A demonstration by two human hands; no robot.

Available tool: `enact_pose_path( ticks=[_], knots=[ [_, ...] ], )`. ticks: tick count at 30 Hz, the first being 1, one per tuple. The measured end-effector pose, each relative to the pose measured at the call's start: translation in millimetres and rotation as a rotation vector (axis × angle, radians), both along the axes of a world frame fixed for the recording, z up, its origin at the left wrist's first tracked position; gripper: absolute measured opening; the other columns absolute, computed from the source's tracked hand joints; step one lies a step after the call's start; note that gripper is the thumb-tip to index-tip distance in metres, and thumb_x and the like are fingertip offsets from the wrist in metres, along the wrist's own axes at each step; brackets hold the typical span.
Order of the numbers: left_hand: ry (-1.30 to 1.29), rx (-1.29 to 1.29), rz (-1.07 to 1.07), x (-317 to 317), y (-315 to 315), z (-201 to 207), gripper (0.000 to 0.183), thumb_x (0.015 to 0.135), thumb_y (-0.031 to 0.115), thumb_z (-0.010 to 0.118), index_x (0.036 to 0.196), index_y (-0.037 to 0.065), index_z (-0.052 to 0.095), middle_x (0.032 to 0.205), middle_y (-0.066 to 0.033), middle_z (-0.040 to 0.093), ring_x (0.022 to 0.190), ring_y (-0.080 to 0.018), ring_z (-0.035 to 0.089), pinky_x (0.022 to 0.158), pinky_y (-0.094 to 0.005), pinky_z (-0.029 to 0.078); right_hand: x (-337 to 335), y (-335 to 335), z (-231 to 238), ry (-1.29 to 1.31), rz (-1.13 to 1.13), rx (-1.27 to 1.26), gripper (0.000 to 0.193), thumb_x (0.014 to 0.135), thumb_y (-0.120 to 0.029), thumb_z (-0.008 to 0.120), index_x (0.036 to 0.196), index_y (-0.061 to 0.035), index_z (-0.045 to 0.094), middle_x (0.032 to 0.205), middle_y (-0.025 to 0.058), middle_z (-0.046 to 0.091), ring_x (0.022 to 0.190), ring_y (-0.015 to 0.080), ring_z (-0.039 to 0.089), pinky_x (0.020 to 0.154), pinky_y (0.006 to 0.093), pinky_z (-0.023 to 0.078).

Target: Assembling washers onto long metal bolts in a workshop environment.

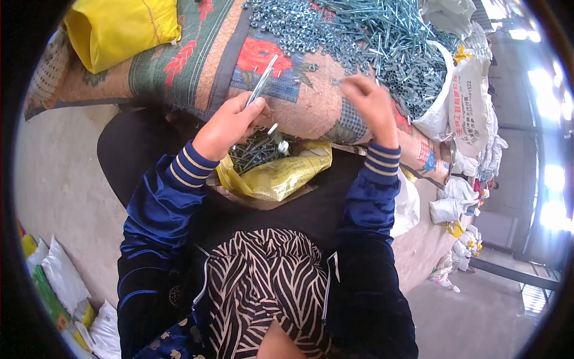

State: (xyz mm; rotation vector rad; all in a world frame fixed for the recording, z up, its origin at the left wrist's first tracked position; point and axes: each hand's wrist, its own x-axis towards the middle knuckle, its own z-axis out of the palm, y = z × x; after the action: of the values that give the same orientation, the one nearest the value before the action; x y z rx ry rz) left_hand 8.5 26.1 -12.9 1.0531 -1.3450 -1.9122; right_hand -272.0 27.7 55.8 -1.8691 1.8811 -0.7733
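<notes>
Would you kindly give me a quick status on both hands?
Left hand gripping long bolt. Right hand pinching something small by the nut pile. Yellow bag of bolts on lap.

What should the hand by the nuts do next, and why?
Probably bring a nut over to the bolt. The left hand holds that bolt up with its tip bare, and the right hand is pinching at the edge of the nut pile.

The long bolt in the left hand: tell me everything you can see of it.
The long bolt is a slim, shiny silver metal rod. The left hand pinches its lower end, so it slants up and to the right over the patterned quilt. Its upper end is free; threads are too small to make out.
</notes>
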Motion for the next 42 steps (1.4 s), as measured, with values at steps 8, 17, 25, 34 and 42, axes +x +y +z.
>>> enact_pose_path(
  ticks=[8, 17, 25, 34, 42],
  knots=[
    [0.192, 0.251, -0.158, -10, -3, 15, 0.029, 0.098, 0.029, 0.047, 0.114, 0.007, 0.055, 0.061, 0.0073, 0.035, 0.045, -0.0021, 0.028, 0.039, -0.0180, 0.023, -102, -26, -40, 0.838, -0.368, -0.114, 0.027, 0.080, -0.026, 0.065, 0.095, -0.0037, 0.067, 0.084, 0.0132, 0.068, 0.076, 0.0260, 0.066, 0.068, 0.0359, 0.051],
    [0.169, 0.265, -0.331, -51, -24, 40, 0.031, 0.095, 0.027, 0.053, 0.116, 0.005, 0.057, 0.062, 0.0111, 0.031, 0.048, 0.0003, 0.027, 0.039, -0.0167, 0.021, -19, -15, 7, -0.490, 0.248, 0.072, 0.019, 0.089, -0.003, 0.056, 0.106, -0.0002, 0.062, 0.099, 0.0012, 0.063, 0.090, 0.0078, 0.057, 0.081, 0.0226, 0.045],
    [0.152, 0.282, -0.395, -75, -49, 38, 0.033, 0.097, 0.030, 0.050, 0.116, 0.005, 0.057, 0.065, 0.0078, 0.041, 0.047, -0.0007, 0.033, 0.039, -0.0167, 0.024, -26, -16, 10, -0.673, 0.218, 0.161, 0.016, 0.087, -0.003, 0.059, 0.102, -0.0001, 0.062, 0.089, 0.0005, 0.060, 0.078, 0.0055, 0.054, 0.070, 0.0208, 0.045],
    [0.120, 0.312, -0.085, -77, -54, 43, 0.032, 0.097, 0.032, 0.047, 0.112, 0.006, 0.058, 0.071, 0.0009, 0.056, 0.045, -0.0030, 0.045, 0.035, -0.0155, 0.028, 8, -11, -6, -0.700, 0.177, 0.401, 0.019, 0.082, -0.011, 0.068, 0.098, -0.0018, 0.067, 0.083, 0.0002, 0.065, 0.067, 0.0023, 0.052, 0.061, 0.0193, 0.043],
    [0.209, 0.291, 0.080, -64, -63, 34, 0.025, 0.096, 0.028, 0.051, 0.103, 0.006, 0.059, 0.071, 0.0043, 0.050, 0.050, -0.0023, 0.041, 0.040, -0.0156, 0.027, -26, -31, -41, 0.373, 0.105, -0.365, 0.011, 0.072, -0.011, 0.068, 0.081, -0.0056, 0.067, 0.081, 0.0121, 0.058, 0.068, 0.0235, 0.057, 0.061, 0.0316, 0.046]
  ],
)
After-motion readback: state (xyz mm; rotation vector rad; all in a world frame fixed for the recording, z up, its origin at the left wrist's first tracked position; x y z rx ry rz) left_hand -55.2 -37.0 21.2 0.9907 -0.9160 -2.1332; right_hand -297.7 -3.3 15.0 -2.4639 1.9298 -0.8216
